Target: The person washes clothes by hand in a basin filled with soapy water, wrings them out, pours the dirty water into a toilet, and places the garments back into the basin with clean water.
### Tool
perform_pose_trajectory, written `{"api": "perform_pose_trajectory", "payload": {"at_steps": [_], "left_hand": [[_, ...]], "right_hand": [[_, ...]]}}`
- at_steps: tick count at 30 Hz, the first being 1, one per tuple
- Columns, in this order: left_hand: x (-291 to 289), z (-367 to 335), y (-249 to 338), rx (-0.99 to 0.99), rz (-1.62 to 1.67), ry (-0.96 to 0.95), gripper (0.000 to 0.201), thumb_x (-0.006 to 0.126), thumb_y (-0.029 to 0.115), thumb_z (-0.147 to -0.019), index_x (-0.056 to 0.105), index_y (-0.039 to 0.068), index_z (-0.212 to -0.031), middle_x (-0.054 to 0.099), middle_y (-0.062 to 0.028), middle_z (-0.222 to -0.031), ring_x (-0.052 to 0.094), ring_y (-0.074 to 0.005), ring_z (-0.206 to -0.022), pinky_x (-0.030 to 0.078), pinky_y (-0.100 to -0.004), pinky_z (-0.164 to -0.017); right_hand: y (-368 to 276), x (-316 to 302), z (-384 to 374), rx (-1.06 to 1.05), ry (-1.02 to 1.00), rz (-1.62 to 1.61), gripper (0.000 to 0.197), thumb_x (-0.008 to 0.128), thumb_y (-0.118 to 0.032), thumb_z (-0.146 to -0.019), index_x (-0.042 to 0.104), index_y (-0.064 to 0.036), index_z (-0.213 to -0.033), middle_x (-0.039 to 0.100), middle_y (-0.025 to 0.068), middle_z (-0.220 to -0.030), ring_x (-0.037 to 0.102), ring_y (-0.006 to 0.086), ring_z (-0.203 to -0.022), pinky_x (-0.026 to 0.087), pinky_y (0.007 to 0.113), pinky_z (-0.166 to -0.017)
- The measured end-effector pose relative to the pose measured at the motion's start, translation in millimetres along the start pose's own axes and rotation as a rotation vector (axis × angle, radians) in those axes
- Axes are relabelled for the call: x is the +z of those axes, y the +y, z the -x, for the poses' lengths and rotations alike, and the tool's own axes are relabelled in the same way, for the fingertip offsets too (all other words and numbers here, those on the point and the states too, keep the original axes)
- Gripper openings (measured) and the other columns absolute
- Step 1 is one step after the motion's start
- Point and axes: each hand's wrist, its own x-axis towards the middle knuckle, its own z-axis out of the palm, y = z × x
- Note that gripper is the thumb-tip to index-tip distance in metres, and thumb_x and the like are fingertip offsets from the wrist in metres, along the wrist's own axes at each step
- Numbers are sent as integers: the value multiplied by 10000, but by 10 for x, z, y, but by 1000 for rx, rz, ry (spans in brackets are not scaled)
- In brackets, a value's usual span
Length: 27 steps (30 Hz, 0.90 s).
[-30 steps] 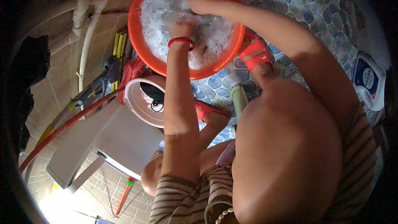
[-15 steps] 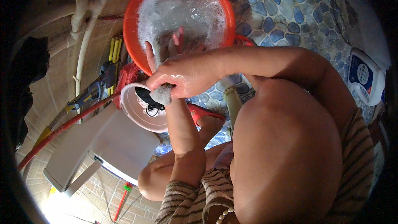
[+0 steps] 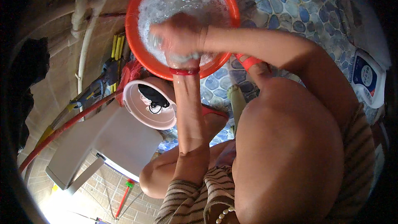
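An orange-red basin [image 3: 235, 14] of foamy, soapy water [image 3: 149, 6] stands at the far middle. Both hands are together over its near part. My right hand [image 3: 180, 35] lies across my left and is smeared by motion, so its fingers cannot be made out. Most of my left hand [image 3: 182, 63] is covered by it; a red band [image 3: 184, 71] circles that wrist. A wet greyish strip [image 3: 187, 58] shows between the hands, perhaps the grey wad of cloth seen earlier. Water glistens on my left forearm.
Left of my left forearm stands a pale pink bucket [image 3: 129, 110] holding black and white cloth [image 3: 154, 96]. A grey plastic piece [image 3: 116, 135] is beside it. A white bottle with a blue label [image 3: 367, 79] stands far right on the pebble-patterned floor [image 3: 286, 6].
My right hand has moved forward from my left wrist onto my left hand. The grey wad at the wrist is no longer plainly seen, and the red band has come into view.
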Motion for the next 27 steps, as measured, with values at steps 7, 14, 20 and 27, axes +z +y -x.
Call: {"api": "perform_pose_trajectory", "payload": {"at_steps": [7, 14, 20, 27], "left_hand": [[205, -322, 102, 324, -926, 519, 432, 596, 170, -845, 432, 35, -1221, 593, -88, -1056, 585, -269, -931, 494, -429, -761], [-637, -614, -95, 427, -2559, 129, 637, 567, 263, -796, 350, -28, -1320, 235, -227, -1419, 308, -393, -1266, 253, -418, -1052], [-605, -1010, -181, -632, -2345, -87, 476, 418, 252, -856, 448, 41, -1281, 457, -166, -1296, 433, -321, -1194, 337, -420, -996], [-168, -449, -75, -46, -121, 134, 500, 413, 370, -912, 364, 74, -1312, 447, -121, -1275, 427, -298, -1174, 312, -446, -1018]], "right_hand": [[859, -285, -50, 601, 27, 263, 217, 533, -163, -802, 549, -22, -966, 623, 182, -890, 608, 324, -850, 477, 437, -746], [1227, 102, 282, 24, -245, 782, 217, 535, -112, -774, 597, -54, -973, 607, 136, -1033, 557, 311, -1012, 464, 409, -809], [1396, 73, 130, 331, -567, 822, 238, 508, -105, -787, 644, -19, -963, 598, 168, -1050, 563, 315, -1013, 472, 379, -825], [323, -90, 125, 440, -53, -76, 315, 482, -7, -757, 529, -31, -1067, 580, 232, -1019, 549, 402, -968, 446, 440, -829]]}}
